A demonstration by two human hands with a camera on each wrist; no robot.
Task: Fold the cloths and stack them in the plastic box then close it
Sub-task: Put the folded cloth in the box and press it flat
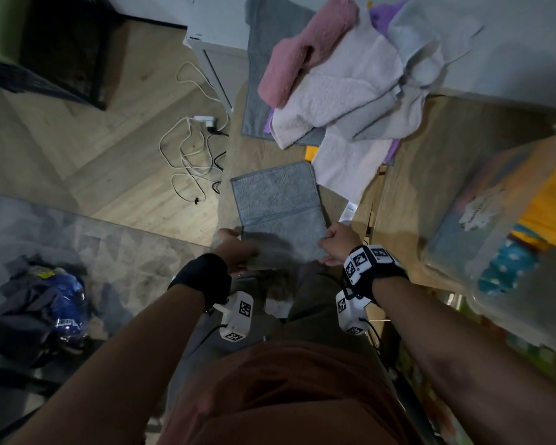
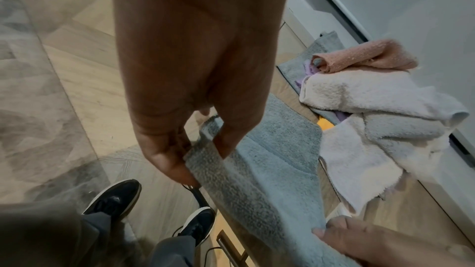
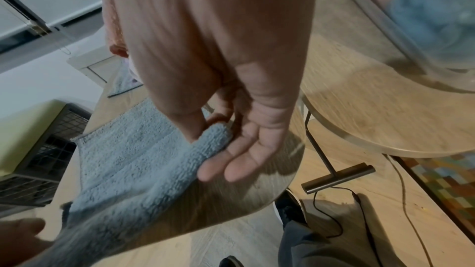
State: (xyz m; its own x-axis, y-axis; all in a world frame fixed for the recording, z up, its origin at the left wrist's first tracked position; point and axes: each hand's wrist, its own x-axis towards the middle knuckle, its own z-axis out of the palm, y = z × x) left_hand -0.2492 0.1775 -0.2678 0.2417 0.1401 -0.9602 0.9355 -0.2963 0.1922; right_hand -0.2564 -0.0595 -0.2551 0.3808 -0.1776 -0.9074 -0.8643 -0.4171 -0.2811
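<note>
A grey cloth [image 1: 278, 200] lies on the narrow wooden table [image 1: 344, 200], its near part lifted off the front edge. My left hand [image 1: 235, 247] pinches its near left corner between thumb and fingers [image 2: 177, 161]. My right hand [image 1: 336, 244] pinches the near right corner, thumb on top of the grey cloth [image 3: 144, 161]. Farther back lies a heap of unfolded cloths [image 1: 341, 101]: pink, white, grey and purple. The clear plastic box [image 1: 495, 226] stands at the right and holds yellow and teal fabric.
White cables and a power plug [image 1: 203, 123] lie on the wooden floor to the left. A dark bag [image 1: 39, 309] sits on a grey rug. My shoes [image 2: 115, 198] stand below the table edge. A second round-cornered table [image 3: 359, 109] carries the box.
</note>
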